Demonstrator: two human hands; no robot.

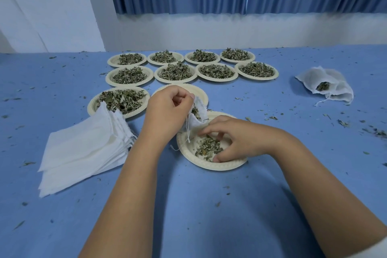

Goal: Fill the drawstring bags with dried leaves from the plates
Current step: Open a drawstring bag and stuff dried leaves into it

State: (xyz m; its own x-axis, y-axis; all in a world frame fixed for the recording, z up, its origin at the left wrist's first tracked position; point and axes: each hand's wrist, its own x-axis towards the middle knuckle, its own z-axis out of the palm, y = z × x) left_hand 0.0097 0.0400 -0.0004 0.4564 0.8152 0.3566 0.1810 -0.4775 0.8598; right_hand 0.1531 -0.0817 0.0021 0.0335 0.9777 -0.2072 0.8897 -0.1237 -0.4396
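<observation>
White cloth drawstring bag, pinched in left hand, overhangs cream paper plate, likely catching spills. Right hand curls around its dried leaves; grip unclear.

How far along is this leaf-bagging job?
Early on. Done: a heap of filled white cloth bags lies at the right, and one pale paper plate behind the left hand looks emptied. In hand: the left hand holds an open drawstring bag while the right hand gathers dried leaves from the near plate. Left: nine full plates and a stack of flat empty bags.
</observation>
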